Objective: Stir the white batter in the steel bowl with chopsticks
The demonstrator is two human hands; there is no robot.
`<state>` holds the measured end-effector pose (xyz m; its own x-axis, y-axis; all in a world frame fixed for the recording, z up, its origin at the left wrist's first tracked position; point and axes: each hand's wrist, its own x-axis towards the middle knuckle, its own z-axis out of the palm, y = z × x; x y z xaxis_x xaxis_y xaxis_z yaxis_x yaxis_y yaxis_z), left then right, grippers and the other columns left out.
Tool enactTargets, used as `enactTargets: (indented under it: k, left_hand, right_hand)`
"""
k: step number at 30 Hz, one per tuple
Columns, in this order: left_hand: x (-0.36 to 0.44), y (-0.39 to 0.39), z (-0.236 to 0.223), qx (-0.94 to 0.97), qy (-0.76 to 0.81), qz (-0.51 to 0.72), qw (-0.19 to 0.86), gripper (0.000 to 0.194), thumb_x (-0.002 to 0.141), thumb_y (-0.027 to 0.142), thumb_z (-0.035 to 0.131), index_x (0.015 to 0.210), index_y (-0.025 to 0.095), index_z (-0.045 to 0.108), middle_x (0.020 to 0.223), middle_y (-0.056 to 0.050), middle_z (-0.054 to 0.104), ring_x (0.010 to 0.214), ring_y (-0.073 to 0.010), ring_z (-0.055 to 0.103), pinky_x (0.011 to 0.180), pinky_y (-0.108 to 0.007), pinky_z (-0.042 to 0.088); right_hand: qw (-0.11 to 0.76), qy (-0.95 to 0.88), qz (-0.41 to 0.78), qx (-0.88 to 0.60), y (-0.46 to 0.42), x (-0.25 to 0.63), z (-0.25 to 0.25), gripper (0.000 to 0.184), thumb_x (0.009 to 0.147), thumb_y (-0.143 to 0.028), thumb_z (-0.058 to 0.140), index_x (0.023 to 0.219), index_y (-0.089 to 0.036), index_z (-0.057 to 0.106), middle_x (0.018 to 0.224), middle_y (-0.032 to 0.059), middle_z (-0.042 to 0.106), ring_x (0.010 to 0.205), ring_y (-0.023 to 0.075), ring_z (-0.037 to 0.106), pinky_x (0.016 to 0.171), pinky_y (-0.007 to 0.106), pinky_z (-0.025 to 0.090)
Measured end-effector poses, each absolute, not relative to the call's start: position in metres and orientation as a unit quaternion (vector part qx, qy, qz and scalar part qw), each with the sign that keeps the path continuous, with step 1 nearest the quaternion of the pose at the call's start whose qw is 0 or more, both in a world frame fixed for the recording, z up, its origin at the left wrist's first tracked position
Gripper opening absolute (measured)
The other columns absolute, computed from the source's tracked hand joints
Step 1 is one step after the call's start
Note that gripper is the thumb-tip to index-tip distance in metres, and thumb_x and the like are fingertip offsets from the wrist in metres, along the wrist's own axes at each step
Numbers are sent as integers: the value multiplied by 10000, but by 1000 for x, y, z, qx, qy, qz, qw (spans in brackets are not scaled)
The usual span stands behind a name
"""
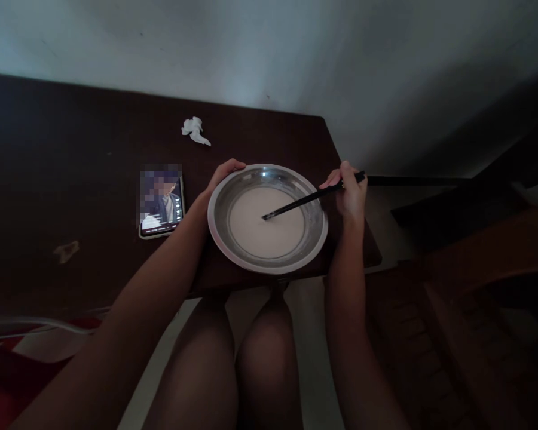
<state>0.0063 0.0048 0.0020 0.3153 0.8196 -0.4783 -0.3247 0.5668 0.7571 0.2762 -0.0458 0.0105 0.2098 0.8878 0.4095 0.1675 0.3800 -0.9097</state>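
A round steel basin (316, 242) sits on the near right part of a dark wooden table (72, 197). It holds a pale, smooth batter (262, 230). My left hand (222, 176) grips the basin's far left rim, fingers curled over the edge. My right hand (350, 191) is closed around a pair of black chopsticks (302, 202) just right of the basin. Their tips dip into the batter near its middle.
A phone (161, 206) with a lit screen lies flat to the left of the basin. A crumpled white tissue (195, 130) lies farther back. The table's right edge is close to my right hand. A wooden chair (466, 286) stands to the right. My knees are under the table's front edge.
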Motion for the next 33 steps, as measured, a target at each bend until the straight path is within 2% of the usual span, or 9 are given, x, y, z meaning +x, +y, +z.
enactTargets:
  k: [4,7,10,14,16,21,26,29,33]
  left_hand:
    - [5,7,-1,289,450,373,758,300,905,273,519,631,198,614,512,7,637,456,-131,556,516,-237,469]
    - [7,5,5,273,451,363,768,343,931,244,466,644,170,638,521,-12,648,490,-111,553,567,-228,465]
    - [9,3,12,261,475,367,756,327,935,220,469,648,186,624,501,0,635,493,-106,529,604,-226,471]
    - [10,4,13,273,478,365,751,304,935,234,527,643,203,606,495,8,626,470,-106,515,583,-223,459]
    - [10,6,12,278,476,363,751,349,957,232,492,628,199,603,493,-2,621,460,-101,517,561,-213,448]
    - [11,7,10,283,473,379,743,391,952,210,442,590,199,589,486,-7,612,428,-106,533,505,-198,452]
    - [12,7,9,269,467,385,749,340,915,214,475,598,206,599,483,-9,611,423,-118,529,472,-195,462]
    - [10,7,6,267,464,378,755,376,922,214,451,578,189,602,474,-16,604,414,-108,521,461,-189,457]
    - [8,7,2,284,441,379,763,357,914,254,470,597,186,619,500,-17,630,451,-130,555,501,-226,488]
  right_hand:
    - [571,-593,334,-459,-46,275,8,551,819,-751,621,577,-257,601,571,-12,645,589,166,656,713,362,565]
    - [612,-566,297,-466,-44,277,8,548,838,-739,608,580,-256,594,546,-25,617,590,162,661,732,364,567]
    - [641,-542,279,-466,-42,279,7,588,850,-748,581,538,-251,540,492,-38,558,526,148,622,687,357,564]
    - [585,-586,327,-455,-43,277,7,558,827,-740,623,557,-254,576,546,-25,628,566,158,644,681,358,567]
    - [578,-594,326,-455,-44,275,8,540,823,-735,633,573,-257,603,569,-21,654,599,165,663,706,364,571]
    - [635,-543,273,-477,-43,276,10,628,858,-785,523,517,-258,549,472,-36,547,526,150,620,704,371,566]
    - [573,-591,328,-463,-45,275,9,563,813,-763,617,568,-257,591,545,-25,623,586,155,651,715,358,567]
    - [599,-570,301,-475,-44,277,8,567,850,-757,573,584,-257,601,545,-21,624,604,163,668,735,365,566]
    - [631,-552,293,-459,-43,278,8,575,868,-717,587,535,-250,563,495,-35,567,533,152,629,697,363,561]
